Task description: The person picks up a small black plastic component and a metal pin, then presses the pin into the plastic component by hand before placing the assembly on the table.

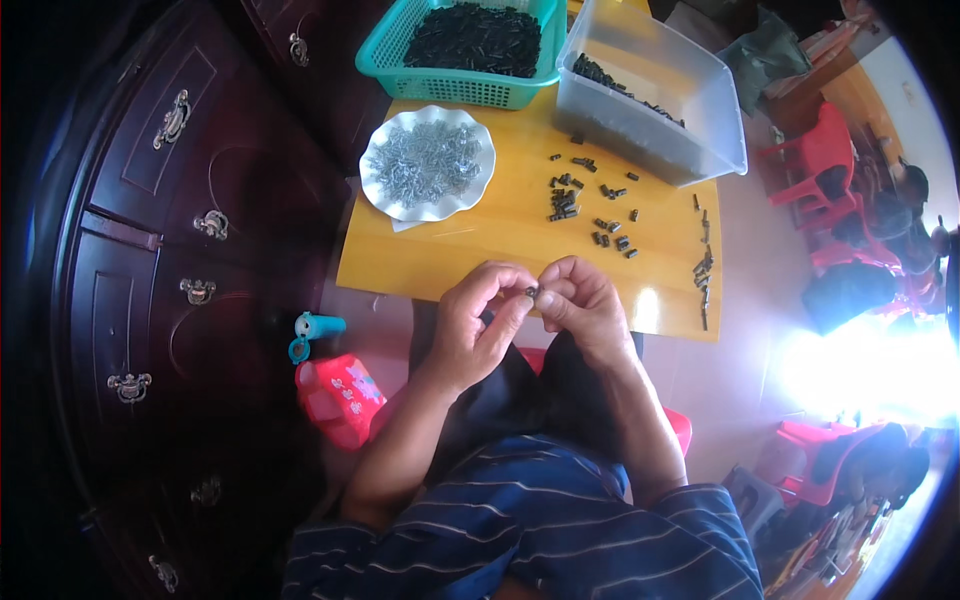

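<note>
Close together over the table's near edge, my left hand (pixel 487 318) and my right hand (pixel 585 305) pinch one small dark cylindrical part (pixel 532 292) between their fingertips. Most of that part is hidden by the fingers. Beyond my hands, loose short black cylinders (pixel 565 205) lie scattered on the yellow table (pixel 480 250). Along its right edge runs a line of dark, longer pieces (pixel 705 265). A white scalloped plate (pixel 370 180) at the left bears a heap of small shiny metal pieces (pixel 425 165), too fine to make out singly.
At the back stand a green basket (pixel 480 92) of black parts and a translucent plastic bin (pixel 650 140) with more. Dark wooden cabinets (pixel 200 300) rise on the left. By the table lie a turquoise bottle (pixel 322 326) and a red container (pixel 340 400). Red chairs (pixel 815 150) stand right.
</note>
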`<state>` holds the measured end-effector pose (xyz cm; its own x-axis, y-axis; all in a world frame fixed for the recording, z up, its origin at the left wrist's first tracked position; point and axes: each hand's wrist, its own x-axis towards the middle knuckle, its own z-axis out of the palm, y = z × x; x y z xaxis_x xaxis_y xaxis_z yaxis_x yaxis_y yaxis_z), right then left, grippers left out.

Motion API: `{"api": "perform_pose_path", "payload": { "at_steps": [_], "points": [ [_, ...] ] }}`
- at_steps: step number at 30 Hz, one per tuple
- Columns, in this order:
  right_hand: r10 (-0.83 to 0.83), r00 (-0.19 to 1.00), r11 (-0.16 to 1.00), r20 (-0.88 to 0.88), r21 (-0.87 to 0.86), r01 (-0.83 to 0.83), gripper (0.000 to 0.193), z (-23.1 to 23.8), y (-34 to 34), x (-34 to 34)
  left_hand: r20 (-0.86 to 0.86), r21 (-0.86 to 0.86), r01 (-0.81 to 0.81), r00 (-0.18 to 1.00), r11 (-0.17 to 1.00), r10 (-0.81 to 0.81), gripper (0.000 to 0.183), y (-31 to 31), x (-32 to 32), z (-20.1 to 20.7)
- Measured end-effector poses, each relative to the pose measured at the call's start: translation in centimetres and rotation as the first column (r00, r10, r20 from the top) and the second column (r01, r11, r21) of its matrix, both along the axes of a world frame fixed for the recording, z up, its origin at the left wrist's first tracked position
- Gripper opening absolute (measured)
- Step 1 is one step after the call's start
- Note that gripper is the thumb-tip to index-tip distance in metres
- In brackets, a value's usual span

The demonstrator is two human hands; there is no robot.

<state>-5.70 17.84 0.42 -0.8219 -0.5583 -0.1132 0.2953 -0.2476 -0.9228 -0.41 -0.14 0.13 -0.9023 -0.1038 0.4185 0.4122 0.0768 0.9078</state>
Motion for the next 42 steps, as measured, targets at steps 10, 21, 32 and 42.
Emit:
{"api": "perform_pose_path", "payload": {
  "at_steps": [10, 21, 32, 42],
  "points": [
    [-0.098, 0.971, 0.975, -0.218, 0.177, 0.138, 0.016, 1.8, -0.2, 1.5, 0.169, 0.02, -0.032, 0.985, 0.999, 0.028, 0.011, -0.3, 1.4, 0.4],
    [-0.087, 0.918, 0.914, -0.387, 0.335, 0.228, 0.013, 3.9, -0.7, 1.9, 0.202, 0.114, -0.026, 0.979, 0.993, 0.002, 0.015, -0.3, 1.0, 0.1],
    [-0.155, 0.952, 0.949, -0.265, 0.227, 0.218, 0.016, 3.0, -0.4, 1.7, 0.164, 0.136, 0.031, 0.985, 0.99, -0.053, 0.016, -0.6, 1.0, -0.1],
    [-0.145, 0.937, 0.93, -0.318, 0.278, 0.238, 0.012, 2.4, -0.2, 1.5, 0.088, -0.013, -0.036, 0.995, 0.999, 0.037, 0.016, -0.2, 0.9, 0.6]
  ]
}}
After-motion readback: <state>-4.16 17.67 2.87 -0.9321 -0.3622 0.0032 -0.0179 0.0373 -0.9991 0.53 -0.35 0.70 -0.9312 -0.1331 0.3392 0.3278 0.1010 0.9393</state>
